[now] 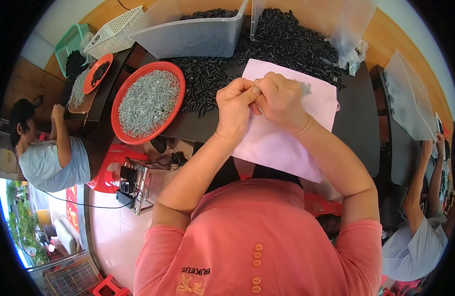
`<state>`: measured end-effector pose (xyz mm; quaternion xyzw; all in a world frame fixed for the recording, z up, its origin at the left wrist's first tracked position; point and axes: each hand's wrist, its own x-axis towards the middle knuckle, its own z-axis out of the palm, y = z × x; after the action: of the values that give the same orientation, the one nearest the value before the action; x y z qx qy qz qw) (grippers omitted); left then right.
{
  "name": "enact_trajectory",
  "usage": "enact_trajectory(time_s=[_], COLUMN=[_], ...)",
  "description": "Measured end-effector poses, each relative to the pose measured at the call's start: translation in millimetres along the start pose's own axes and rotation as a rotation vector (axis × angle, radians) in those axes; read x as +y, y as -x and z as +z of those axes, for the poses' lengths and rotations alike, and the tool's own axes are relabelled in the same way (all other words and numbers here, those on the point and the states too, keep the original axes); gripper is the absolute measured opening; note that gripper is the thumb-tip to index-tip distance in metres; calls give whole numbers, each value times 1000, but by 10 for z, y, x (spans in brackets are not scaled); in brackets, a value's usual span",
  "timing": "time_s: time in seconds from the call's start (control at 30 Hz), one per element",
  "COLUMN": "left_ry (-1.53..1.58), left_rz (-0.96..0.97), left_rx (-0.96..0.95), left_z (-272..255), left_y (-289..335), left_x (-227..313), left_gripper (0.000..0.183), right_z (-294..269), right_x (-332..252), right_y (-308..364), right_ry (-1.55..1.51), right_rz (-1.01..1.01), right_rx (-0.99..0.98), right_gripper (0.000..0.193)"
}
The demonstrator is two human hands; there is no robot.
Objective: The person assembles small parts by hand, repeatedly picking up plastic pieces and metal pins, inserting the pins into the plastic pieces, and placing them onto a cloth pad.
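Observation:
Both hands meet over a pink cloth (pixel 286 143) that hangs off the table's near edge. My left hand (pixel 236 101) is closed, thumb and fingers pinched against the other hand; whatever sits between them is hidden. My right hand (pixel 280 100) is curled closed too, its fingertips touching the left thumb. Beside the right knuckles a small heap of clear-silver screw-like pieces (pixel 305 88) lies on the cloth. To the left stands a red round tray (pixel 120 135) filled with similar pieces. Black plastic plug-like parts (pixel 202 81) are spread behind and left of the hands.
A clear plastic bin (pixel 188 39) stands at the back, with a large black heap (pixel 291 42) beside it. A plastic bag (pixel 355 54) lies back right. One co-worker (pixel 54 158) sits at a left table, another (pixel 415 241) at the right. A metal rack with cables (pixel 138 187) is below left.

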<state>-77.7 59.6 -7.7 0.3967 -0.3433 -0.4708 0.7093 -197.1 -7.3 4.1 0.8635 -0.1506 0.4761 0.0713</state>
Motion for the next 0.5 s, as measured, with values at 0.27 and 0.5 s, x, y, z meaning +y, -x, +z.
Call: enact_trajectory(time_s=[0.27,0.5], left_ry=[-238,-605], left_rz=[338,258], left_rx=[51,134], left_z=[155,-177], left_y=[-408,-1503], left_x=[456,1292], left_gripper=[8,38], right_z=[-75,-67], right_x=[83,527], right_y=[-155,-2], right_ry=[-407,-384], right_rz=[366,619], right_rx=[147,112], right_gripper=[39,24])
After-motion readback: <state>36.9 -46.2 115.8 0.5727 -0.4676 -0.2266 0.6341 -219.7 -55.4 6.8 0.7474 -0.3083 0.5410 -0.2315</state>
